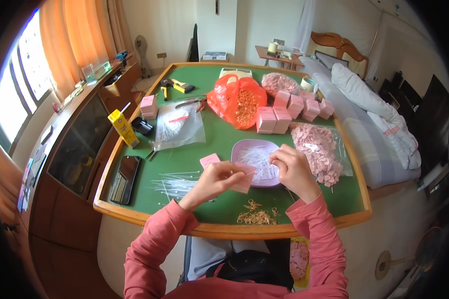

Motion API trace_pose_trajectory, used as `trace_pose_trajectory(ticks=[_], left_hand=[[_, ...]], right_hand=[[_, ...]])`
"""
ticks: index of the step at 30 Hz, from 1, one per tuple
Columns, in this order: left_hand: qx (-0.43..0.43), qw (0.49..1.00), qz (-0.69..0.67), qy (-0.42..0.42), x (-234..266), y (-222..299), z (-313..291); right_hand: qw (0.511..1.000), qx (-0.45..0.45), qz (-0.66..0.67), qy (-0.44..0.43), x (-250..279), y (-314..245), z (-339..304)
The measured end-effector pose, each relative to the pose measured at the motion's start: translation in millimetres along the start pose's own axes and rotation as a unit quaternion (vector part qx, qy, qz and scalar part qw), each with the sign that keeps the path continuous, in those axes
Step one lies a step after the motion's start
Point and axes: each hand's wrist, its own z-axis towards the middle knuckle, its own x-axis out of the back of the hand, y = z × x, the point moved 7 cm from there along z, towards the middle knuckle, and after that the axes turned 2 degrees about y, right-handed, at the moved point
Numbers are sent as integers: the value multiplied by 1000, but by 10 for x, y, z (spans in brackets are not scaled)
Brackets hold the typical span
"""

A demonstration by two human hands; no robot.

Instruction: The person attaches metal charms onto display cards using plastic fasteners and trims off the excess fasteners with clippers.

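Note:
My left hand (215, 180) pinches a pink card (244, 183) between thumb and fingers, above the near part of the green tabletop. My right hand (290, 167) is closed in a pinch at the right rim of a lilac bowl (237, 149). Whatever its fingertips hold is too fine to make out. Thin white plastic strands (259, 158) fill the bowl. Another pink card (209, 160) lies just beyond my left hand. Loose white plastic strands (173, 184) are spread left of that hand. Small gold metal clasps (257, 216) lie in a pile near the front edge.
A phone (125, 179) and a yellow drink carton (123, 128) stand at the left. Farther back are a clear bag of strands (177, 127), yellow-handled pliers (178, 85) and a red bag of gold parts (237, 102). Pink card stacks (273, 120) and bagged pink pieces (318, 149) sit right.

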Motion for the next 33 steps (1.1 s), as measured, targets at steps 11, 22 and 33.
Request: trace_pose_trajectory(ticks=[11,22,33], left_hand=[[24,991,-92,94,-120,-262,293],[24,971,-214,103,-317,-118,267],[102,979,-170,47,-324,-338,275]], right_hand=[[914,-178,315,184,-71,362,-61],[973,-102,138,155,-182,292,-120],[985,70,-92,130,-237,-10,-132]])
